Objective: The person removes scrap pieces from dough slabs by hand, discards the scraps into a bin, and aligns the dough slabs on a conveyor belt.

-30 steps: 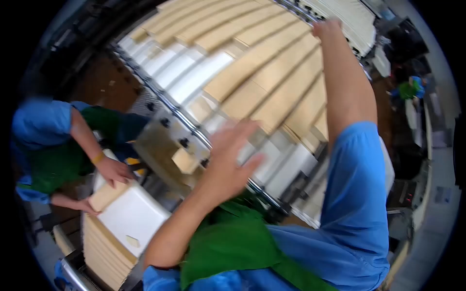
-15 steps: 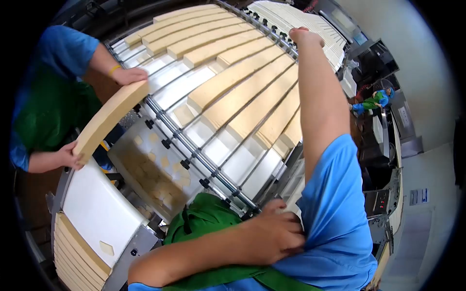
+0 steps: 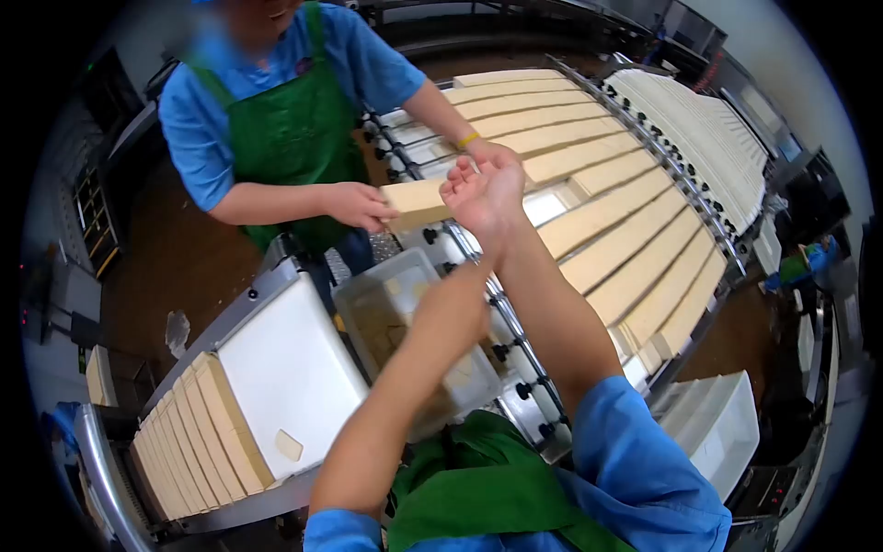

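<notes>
My right hand point(image 3: 483, 198) is raised over the rack's near rail, palm up and fingers loosely bent, with nothing in it. Just below and left of that wrist is my left hand point(image 3: 451, 313), blurred by motion, its fingers too smeared to make out. Beyond my hands, a co-worker's two hands hold a pale beige slab point(image 3: 416, 201) at the near left edge of the rack. Rows of long beige slabs point(image 3: 607, 216) lie side by side on the rack, divided by thin bars.
A grey bin point(image 3: 471, 391) with beige pieces stands below my left arm. To its left are a white board point(image 3: 290, 368) and a row of slabs point(image 3: 198, 432). The co-worker point(image 3: 294, 129) stands at the upper left; a white crate point(image 3: 722, 432) is at the right.
The view has swung left. My right hand has come back from the far rail, and my left hand has left my right sleeve. The co-worker has brought the slab to the rack's edge.
</notes>
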Available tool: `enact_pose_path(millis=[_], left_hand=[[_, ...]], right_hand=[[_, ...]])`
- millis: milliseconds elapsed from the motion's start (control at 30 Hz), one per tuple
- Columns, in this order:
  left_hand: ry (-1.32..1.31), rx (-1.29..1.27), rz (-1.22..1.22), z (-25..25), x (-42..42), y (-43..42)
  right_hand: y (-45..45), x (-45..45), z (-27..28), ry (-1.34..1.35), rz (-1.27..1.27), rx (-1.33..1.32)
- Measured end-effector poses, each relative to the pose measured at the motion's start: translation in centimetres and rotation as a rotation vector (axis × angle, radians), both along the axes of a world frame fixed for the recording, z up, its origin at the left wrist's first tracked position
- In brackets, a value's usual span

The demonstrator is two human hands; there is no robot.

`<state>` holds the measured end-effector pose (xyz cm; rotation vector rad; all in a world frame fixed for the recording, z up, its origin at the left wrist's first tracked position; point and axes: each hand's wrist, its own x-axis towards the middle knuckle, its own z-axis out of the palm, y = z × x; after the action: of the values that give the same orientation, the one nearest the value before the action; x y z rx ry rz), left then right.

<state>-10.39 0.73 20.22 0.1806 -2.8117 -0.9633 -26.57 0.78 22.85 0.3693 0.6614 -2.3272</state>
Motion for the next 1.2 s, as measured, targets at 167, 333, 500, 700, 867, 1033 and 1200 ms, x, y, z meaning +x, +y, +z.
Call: enact_pose_path(millis=[167, 333, 500, 700, 867, 1033, 1200], left_hand=[[-0.182, -0.019, 0.012, 0.5, 3.4, -0.8], [-0.083, -0.13, 0.13, -2.2, 6.2, -2.8], [-0.057, -0.06, 0.28, -4.2, 9.2, -7.0], [-0.039, 0.448, 0.389, -9.1, 22.5, -7.3], [-0.062, -0.008, 1.224, -18.6, 38.3, -9.6], [-0.169, 0.131, 1.539, -20.7, 47.0, -9.3], [-0.219, 0.213, 1.476, -23.0, 48.5, -10.7]], right_hand=[[-4.3, 2.3, -2.3, -0.029, -0.064, 0.095], [-8.4, 5.4, -4.9, -0.079, 0.046, 0.139], [-11.6, 9.0, -7.5, -0.049, 0.13, 0.117], [-16.0, 16.5, -16.6, 0.413, 0.63, 0.513], [-19.5, 26.7, -24.8, 1.677, 0.869, 1.017], [-25.5, 36.7, -25.2, 1.927, 1.092, 1.238], [-32.5, 43.1, -23.4, 1.955, 1.151, 1.18]])
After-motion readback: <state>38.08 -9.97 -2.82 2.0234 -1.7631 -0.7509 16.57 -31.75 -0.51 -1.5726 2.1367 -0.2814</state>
